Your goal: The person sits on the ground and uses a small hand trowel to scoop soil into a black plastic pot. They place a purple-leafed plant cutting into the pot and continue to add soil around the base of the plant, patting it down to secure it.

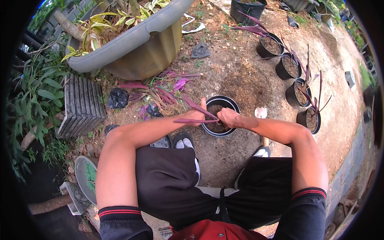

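Observation:
A round black plastic pot (pixel 221 134) with a pale rim line stands on the ground before me, with dark soil (pixel 213 109) inside. From it a purple-leaved plant (pixel 195 105) leans left, its long leaves crossing my left hand. My left hand (pixel 196 115) grips the pot's left side, a finger lying along the rim. Inside the right part of the pot, my right hand (pixel 228 117) is curled close to the plant's base. Its fingertips are hidden, so whether they pinch the stem or touch soil is unclear.
Several black pots with purple plants (pixel 288 66) line the right. A trowel (pixel 261 113) lies near my right foot. Uprooted purple plants (pixel 163 93) and black plastic bags (pixel 118 98) lie left. Beyond are a large planter (pixel 141 57), a ridged block (pixel 82 105) and a bucket (pixel 80 171).

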Demonstrator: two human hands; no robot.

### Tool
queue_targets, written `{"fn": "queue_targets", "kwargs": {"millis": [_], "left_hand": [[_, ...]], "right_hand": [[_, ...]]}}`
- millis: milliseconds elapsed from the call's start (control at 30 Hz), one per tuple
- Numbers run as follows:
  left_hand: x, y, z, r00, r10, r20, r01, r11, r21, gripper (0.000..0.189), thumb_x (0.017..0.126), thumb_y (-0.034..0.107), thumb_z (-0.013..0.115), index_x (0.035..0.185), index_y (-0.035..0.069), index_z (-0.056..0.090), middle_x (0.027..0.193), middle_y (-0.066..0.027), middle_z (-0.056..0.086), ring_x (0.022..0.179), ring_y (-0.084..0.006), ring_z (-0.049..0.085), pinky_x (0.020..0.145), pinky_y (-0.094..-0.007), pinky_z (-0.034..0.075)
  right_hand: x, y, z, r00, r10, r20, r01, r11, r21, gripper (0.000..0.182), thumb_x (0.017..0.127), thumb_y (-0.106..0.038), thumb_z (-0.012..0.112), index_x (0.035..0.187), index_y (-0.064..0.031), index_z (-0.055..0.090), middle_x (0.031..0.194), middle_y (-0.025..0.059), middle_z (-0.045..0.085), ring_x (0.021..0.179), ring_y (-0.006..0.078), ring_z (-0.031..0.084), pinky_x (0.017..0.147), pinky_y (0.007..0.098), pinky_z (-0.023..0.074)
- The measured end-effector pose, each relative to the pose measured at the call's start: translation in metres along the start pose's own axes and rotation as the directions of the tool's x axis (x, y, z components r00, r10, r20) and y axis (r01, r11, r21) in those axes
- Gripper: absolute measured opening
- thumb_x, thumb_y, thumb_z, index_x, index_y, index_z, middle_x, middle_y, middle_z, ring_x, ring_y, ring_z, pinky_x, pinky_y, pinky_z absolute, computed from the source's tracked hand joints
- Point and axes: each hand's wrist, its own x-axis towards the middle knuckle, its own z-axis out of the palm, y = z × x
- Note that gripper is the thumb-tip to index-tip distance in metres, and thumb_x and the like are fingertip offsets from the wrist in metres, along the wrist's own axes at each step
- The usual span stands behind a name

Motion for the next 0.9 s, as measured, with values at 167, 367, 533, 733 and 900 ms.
{"fn": "queue_targets", "kwargs": {"millis": [167, 367, 533, 733, 900], "left_hand": [[0.004, -0.007, 0.003, 0.995, -0.012, -0.095, 0.012, 1.000, -0.010, 0.072, 0.095, 0.006, 0.042, 0.152, -0.017, 0.004, 0.110, -0.0410, 0.062, 0.103, -0.0501, 0.067, 0.084, -0.0513, 0.052], [0.012, -0.008, -0.001, 0.998, -0.059, 0.007, 0.060, 0.998, -0.004, 0.075, 0.094, 0.006, 0.046, 0.153, -0.016, 0.005, 0.122, -0.0428, 0.058, 0.113, -0.0522, 0.063, 0.093, -0.0506, 0.051], [0.001, -0.011, -0.002, 0.986, 0.003, -0.167, -0.003, 1.000, 0.001, 0.093, 0.088, 0.011, 0.061, 0.159, -0.005, 0.004, 0.126, -0.0416, 0.054, 0.121, -0.0512, 0.058, 0.101, -0.0530, 0.047], [-0.006, 0.033, -0.022, 0.992, 0.020, -0.126, -0.010, 0.997, 0.080, 0.102, 0.079, 0.025, 0.073, 0.162, 0.016, 0.014, 0.141, -0.0281, 0.041, 0.135, -0.0470, 0.039, 0.113, -0.0595, 0.033], [-0.032, 0.045, -0.039, 0.853, 0.329, -0.405, -0.272, 0.943, 0.194, 0.084, 0.075, 0.036, 0.081, 0.147, 0.014, 0.043, 0.134, -0.0189, 0.047, 0.126, -0.0391, 0.043, 0.108, -0.0542, 0.036]], "right_hand": [[0.017, -0.020, -0.019, 0.992, 0.001, 0.126, 0.017, 0.990, -0.142, 0.023, 0.083, -0.018, 0.074, 0.098, -0.0031, 0.065, 0.088, 0.0205, 0.070, 0.088, 0.0394, 0.072, 0.079, 0.0463, 0.0584], [0.010, 0.003, 0.003, 0.983, -0.090, -0.160, 0.085, 0.996, -0.038, 0.015, 0.085, -0.017, 0.067, 0.086, -0.0025, 0.067, 0.080, 0.0212, 0.071, 0.081, 0.0398, 0.072, 0.073, 0.0475, 0.0579], [0.021, -0.017, -0.021, 0.999, 0.003, -0.032, 0.001, 0.993, 0.118, 0.010, 0.084, -0.008, 0.062, 0.086, 0.0017, 0.062, 0.083, 0.0268, 0.069, 0.082, 0.0446, 0.071, 0.074, 0.0520, 0.0567], [0.017, 0.000, 0.000, 0.989, 0.036, -0.142, -0.021, 0.995, 0.102, 0.016, 0.084, -0.014, 0.068, 0.087, 0.0006, 0.064, 0.079, 0.0278, 0.068, 0.081, 0.0467, 0.069, 0.073, 0.0517, 0.0567], [0.019, -0.003, -0.004, 0.996, 0.061, -0.068, -0.055, 0.995, 0.082, 0.013, 0.087, -0.011, 0.061, 0.092, -0.0002, 0.067, 0.087, 0.0279, 0.071, 0.088, 0.0443, 0.071, 0.078, 0.0514, 0.0578]]}}
